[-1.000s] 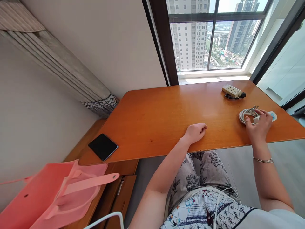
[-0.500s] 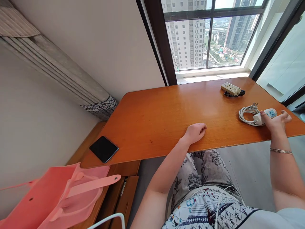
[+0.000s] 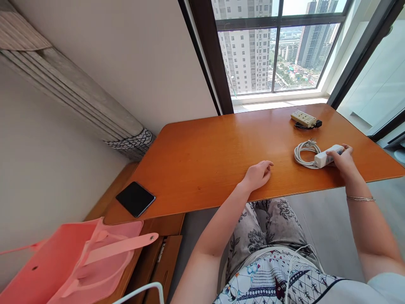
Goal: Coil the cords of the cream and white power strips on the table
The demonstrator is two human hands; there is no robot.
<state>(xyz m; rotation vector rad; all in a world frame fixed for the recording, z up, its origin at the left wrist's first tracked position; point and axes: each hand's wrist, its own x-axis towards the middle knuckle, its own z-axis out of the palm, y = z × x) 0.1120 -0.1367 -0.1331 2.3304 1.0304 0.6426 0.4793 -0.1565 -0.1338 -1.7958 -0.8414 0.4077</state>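
A white power strip (image 3: 327,155) with a coiled white cord (image 3: 304,153) lies on the orange wooden table (image 3: 215,156) at the right. My right hand (image 3: 343,162) grips the near end of the strip, fingers wrapped round it. My left hand (image 3: 259,174) rests on the table near its front edge, fingers loosely curled, holding nothing.
A second, cream power strip (image 3: 303,118) with a black cord lies further back near the window. A black phone (image 3: 135,198) lies on the lower side cabinet at left, beside a pink bag (image 3: 72,261). A folded mat (image 3: 79,93) leans on the wall.
My right hand took hold of the white power strip and dragged it with its cord to the left, turning it on its side. My left hand stayed put.
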